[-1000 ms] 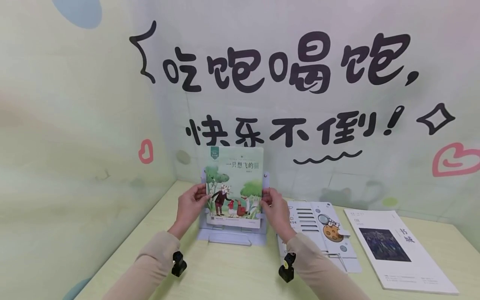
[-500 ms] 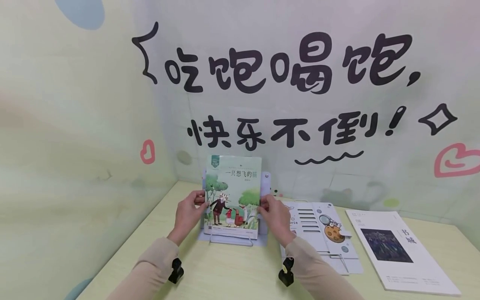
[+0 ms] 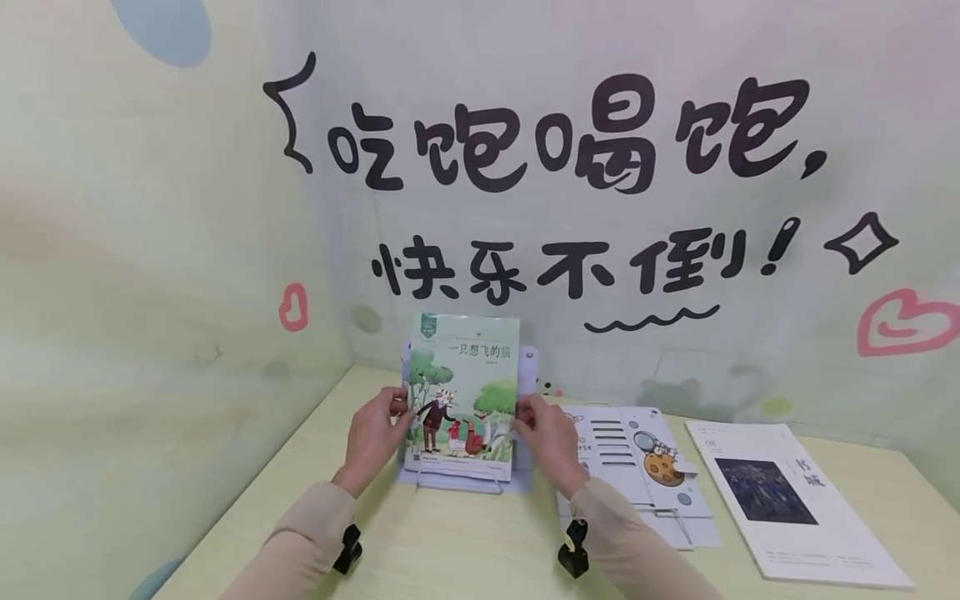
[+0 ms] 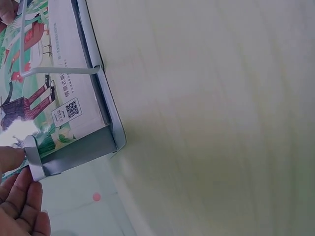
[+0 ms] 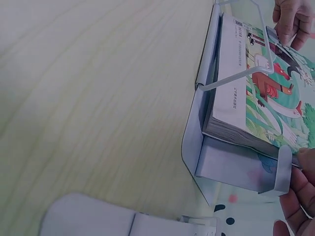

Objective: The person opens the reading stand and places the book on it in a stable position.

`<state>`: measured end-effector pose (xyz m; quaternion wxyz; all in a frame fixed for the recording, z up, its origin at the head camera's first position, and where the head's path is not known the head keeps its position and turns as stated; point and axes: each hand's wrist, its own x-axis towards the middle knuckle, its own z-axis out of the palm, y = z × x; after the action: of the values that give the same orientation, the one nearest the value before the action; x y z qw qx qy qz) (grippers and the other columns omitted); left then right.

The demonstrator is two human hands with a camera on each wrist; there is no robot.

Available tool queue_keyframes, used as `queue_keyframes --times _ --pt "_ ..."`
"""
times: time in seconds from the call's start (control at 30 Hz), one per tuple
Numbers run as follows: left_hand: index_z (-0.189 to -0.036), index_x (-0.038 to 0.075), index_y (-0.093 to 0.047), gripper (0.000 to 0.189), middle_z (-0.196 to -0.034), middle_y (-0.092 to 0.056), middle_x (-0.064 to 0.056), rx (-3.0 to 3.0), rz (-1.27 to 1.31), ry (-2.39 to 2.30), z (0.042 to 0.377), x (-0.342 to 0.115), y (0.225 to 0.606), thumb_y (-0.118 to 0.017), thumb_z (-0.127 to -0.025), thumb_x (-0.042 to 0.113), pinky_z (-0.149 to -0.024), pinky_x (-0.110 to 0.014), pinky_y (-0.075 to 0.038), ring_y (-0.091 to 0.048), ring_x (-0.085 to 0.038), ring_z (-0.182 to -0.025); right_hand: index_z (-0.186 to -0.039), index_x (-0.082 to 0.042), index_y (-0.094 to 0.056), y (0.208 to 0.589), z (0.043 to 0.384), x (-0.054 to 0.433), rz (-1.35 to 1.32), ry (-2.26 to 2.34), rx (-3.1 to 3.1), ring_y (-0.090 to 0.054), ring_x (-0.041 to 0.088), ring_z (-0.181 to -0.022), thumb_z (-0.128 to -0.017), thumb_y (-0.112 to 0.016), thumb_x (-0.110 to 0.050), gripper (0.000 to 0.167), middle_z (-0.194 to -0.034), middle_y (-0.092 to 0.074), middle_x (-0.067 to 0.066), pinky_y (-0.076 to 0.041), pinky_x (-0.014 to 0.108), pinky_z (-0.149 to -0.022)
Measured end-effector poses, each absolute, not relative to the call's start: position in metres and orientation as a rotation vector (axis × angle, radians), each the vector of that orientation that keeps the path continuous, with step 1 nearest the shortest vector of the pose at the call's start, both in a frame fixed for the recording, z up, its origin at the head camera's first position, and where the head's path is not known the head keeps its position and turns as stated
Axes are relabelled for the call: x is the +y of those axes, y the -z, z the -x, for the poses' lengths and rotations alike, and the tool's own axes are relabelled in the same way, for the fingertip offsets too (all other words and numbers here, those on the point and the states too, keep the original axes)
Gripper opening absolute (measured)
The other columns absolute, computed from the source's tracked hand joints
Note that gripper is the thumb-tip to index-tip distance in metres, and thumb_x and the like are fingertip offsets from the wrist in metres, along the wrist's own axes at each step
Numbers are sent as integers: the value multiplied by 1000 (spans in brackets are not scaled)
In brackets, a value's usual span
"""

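Observation:
A green illustrated book (image 3: 463, 400) leans upright on a pale metal book stand (image 3: 528, 367), its lower edge behind the stand's wire bar (image 3: 459, 487). My left hand (image 3: 375, 433) pinches the book's left edge, thumb on the cover; its fingers (image 4: 18, 196) lie behind a side clip (image 4: 33, 157). On the opposite edge my right hand (image 3: 553, 437) does likewise, the thumb at the cover beside another side clip (image 5: 280, 172). Both clips appear bent round toward the book's sides. Most of the stand is hidden by the book.
Right of the hands lies a folded white stand (image 3: 615, 437) with slots and an astronaut print, partly under the right forearm. Farther right a white book (image 3: 795, 508) lies flat on the pale table (image 3: 442, 550). A printed wall covering (image 3: 630, 350) rises behind.
Both hands have lowered the book on the stand. Its bottom edge has gone from above the wire bar to behind it. In the last half second the book has barely moved.

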<state>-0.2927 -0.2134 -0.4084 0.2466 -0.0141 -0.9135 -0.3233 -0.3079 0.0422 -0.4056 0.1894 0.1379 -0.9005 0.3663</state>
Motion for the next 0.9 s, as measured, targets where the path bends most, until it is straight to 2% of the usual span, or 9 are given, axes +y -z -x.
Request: queue_keyframes --times 0.23,0.4,0.53,0.67,0.8,0.9 --pt "-119 -1 -55 40 -107 -64 -16 -2400 66 953 286 -212 415 -69 -82 8 -85 -45 -46 -57 -31 -99 -101 -5 -66 407 296 59 -468 -1152 -2470 -63 17 -80 -83 -69 -6 18 -85 -69 3 -51 30 -70" --pt "-119 0 -56 38 -112 -61 -15 -2288 142 1060 279 -194 409 -68 -83 6 -85 -44 -47 -56 -29 -100 -100 -3 -66 406 290 86 -411 -1251 -2426 -62 17 -80 -84 -67 -3 17 -86 -68 4 -51 26 -69" --pt "-116 0 -58 35 -109 -62 -14 -2243 245 1241 269 -165 400 -69 -83 4 -80 -36 -53 -59 -25 -95 -100 -2 -65 407 282 115 -323 -1303 -2430 -63 17 -81 -84 -66 -1 16 -88 -68 6 -52 22 -70" --pt "-114 -4 -58 34 -107 -63 -19 -2226 383 1469 258 -132 397 -68 -81 0 -76 -24 -54 -62 -25 -90 -97 1 -66 412 273 147 -274 -1282 -2399 -63 15 -78 -82 -67 2 15 -85 -69 9 -53 19 -67" --pt "-113 -6 -58 33 -106 -63 -22 -2274 481 1658 249 -102 402 -68 -82 0 -75 -19 -53 -62 -24 -88 -97 2 -67 418 264 177 -220 -1235 -2397 -59 5 -74 -82 -68 2 15 -84 -69 10 -51 17 -65" --pt "-114 -7 -58 33 -107 -62 -23 -2347 518 1767 245 -84 409 -67 -84 3 -74 -17 -52 -61 -18 -86 -96 2 -67 422 255 196 -169 -1203 -2424 -56 -1 -72 -82 -68 1 14 -85 -69 10 -51 17 -64"
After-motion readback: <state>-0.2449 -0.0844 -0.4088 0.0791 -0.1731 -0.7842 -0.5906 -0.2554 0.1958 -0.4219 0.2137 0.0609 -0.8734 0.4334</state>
